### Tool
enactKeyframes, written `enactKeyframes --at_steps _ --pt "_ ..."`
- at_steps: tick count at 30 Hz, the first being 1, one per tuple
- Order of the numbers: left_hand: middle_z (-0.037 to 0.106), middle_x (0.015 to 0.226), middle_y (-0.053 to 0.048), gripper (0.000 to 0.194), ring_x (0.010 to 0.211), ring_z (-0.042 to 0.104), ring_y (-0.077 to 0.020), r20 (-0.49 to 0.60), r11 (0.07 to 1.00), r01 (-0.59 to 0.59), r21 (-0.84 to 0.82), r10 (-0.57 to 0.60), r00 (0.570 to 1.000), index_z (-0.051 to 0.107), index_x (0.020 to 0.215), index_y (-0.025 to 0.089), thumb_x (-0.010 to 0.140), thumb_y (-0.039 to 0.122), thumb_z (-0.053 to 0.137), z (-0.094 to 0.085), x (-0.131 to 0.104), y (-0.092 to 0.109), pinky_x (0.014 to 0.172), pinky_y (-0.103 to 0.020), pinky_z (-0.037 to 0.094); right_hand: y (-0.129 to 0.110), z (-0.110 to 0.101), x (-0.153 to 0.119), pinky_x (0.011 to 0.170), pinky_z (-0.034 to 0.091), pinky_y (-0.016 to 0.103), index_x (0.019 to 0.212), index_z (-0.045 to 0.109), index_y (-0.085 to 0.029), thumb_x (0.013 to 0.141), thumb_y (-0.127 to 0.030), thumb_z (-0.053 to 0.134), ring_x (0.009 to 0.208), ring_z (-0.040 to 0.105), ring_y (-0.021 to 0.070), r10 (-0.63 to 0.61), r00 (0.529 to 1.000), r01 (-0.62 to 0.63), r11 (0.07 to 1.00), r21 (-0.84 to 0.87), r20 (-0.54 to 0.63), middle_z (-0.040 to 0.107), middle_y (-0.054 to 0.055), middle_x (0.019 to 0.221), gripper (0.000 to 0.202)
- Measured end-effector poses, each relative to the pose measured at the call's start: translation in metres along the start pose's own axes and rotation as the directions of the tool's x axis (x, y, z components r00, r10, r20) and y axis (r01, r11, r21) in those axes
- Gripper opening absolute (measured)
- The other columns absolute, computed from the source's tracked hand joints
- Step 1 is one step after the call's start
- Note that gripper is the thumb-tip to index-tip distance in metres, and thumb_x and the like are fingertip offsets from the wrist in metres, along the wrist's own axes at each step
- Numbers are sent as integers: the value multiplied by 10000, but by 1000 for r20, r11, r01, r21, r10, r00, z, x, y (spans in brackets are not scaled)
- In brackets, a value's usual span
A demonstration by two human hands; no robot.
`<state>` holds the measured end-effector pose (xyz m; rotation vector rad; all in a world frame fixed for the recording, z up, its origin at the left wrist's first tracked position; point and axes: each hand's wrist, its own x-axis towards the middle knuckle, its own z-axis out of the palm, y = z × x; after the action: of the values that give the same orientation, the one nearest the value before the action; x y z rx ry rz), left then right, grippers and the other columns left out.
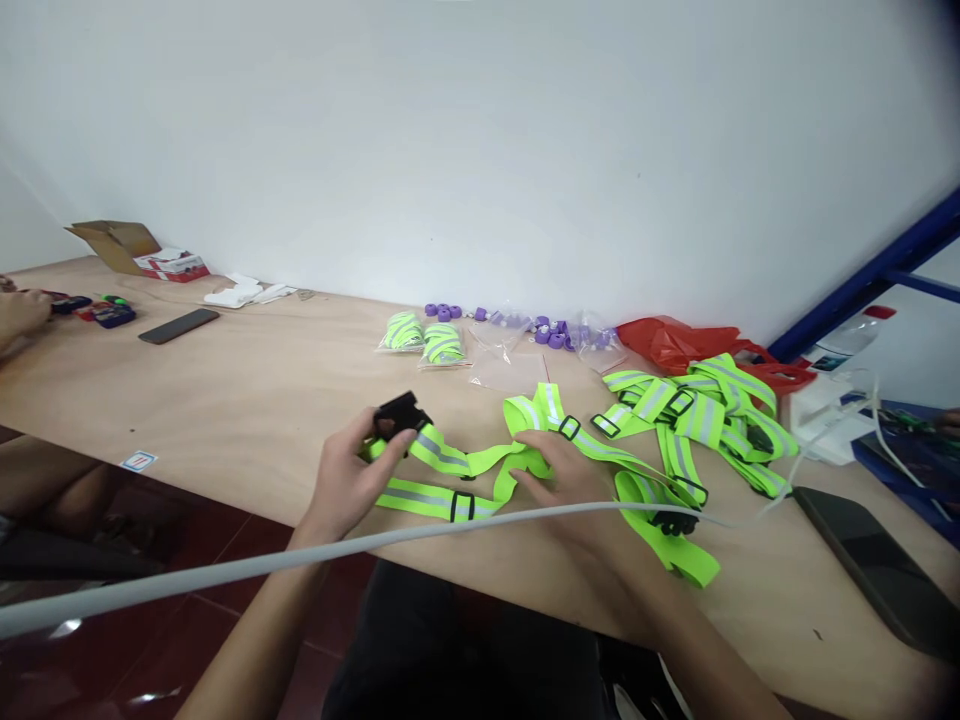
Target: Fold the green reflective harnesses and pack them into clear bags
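Note:
My left hand (346, 478) is closed on a black plastic buckle (400, 411) at the end of a neon-yellow reflective strap (444, 459) with a silver stripe. Loops of this strap run rightward to my right hand (564, 472), whose fingers and thumb close around a bunched part of it. A black slider (462, 506) sits on the lower run, between the hands. Just beyond the right hand another black slider (569, 427) shows. Further strap and dark buckle pieces (675, 521) lie right of my right wrist.
A heap of similar straps (701, 415) lies at right, before a red plastic bag (675, 343). Bagged straps (444, 345), purple rolls (553, 333) and clear bags (510, 370) line the back. A white cable (315, 552) crosses before my forearms. Another person's hand (22, 315) is far left.

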<state>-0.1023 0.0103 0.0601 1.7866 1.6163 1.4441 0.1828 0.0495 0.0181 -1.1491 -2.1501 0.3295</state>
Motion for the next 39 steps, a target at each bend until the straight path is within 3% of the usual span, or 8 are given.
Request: enactKeyframes --at_steps 8,14,18,23,27,33,36,39 --pt "616 766 27 259 645 653 -133 -302 990 76 -117 -109 947 583 925 186 798 324 761 -34 30 -28 558 -212 513 64 -27 -59 975 534 558 1304 615 -190 931 -326 540 1213 631 346 111 987 -60 926 -373 118 663 146 1340 404" --pt "566 717 86 409 556 621 -95 -310 913 246 -325 -349 884 511 985 188 704 207 807 -56 37 -40 525 -214 583 55 -58 -76 999 535 479 1177 682 -230 976 -321 494 1120 680 302 -1 998 -31 888 -459 -69 731 114 1196 290" --pt "616 778 70 479 520 654 -125 -338 922 231 -311 -334 880 487 1006 202 653 227 810 -62 36 -45 459 -284 618 68 -87 -86 958 550 544 1198 675 -196 922 -396 551 1124 673 373 122 981 -186 826 -533 -153 706 168 1231 362" --pt "685 794 25 504 463 656 -157 -381 932 191 -307 -304 873 509 1035 202 618 241 790 -68 43 -51 378 -296 591 81 -112 -108 1043 539 507 1230 668 -263 887 -267 521 1301 595 323 191 974 -146 939 -311 119 642 100 1386 373" --pt "715 841 -41 333 479 663 -138 -381 930 253 -268 -344 858 661 919 128 659 301 776 -72 49 -53 427 -253 611 86 -120 -117 1062 526 534 1159 720 -272 853 -201 514 1309 591 330 211 971 -180 953 -242 111 633 95 1402 376" --pt "717 856 -35 367 506 658 -126 -424 926 228 -300 -344 838 738 968 126 639 280 789 -74 54 -64 426 -216 602 97 -123 -109 1027 530 535 957 761 -274 896 -348 618 1170 673 327 191 972 -202 976 -77 -135 723 97 1246 172" --pt "733 963 -50 426 545 663 -119 -425 927 176 -330 -313 850 728 1049 150 637 252 763 -75 59 -65 410 -207 594 103 -124 -100 1043 508 521 929 711 -261 870 -408 689 1167 667 305 307 874 -240 947 215 -377 733 82 1227 161" --pt "724 922 -54 372 515 633 -109 -439 917 130 -376 -300 847 704 972 131 617 235 738 -79 69 -65 369 -213 577 108 -131 -87 926 570 500 880 682 -252 813 -465 733 1008 717 294 479 748 -158 800 578 -459 766 72 1062 229"
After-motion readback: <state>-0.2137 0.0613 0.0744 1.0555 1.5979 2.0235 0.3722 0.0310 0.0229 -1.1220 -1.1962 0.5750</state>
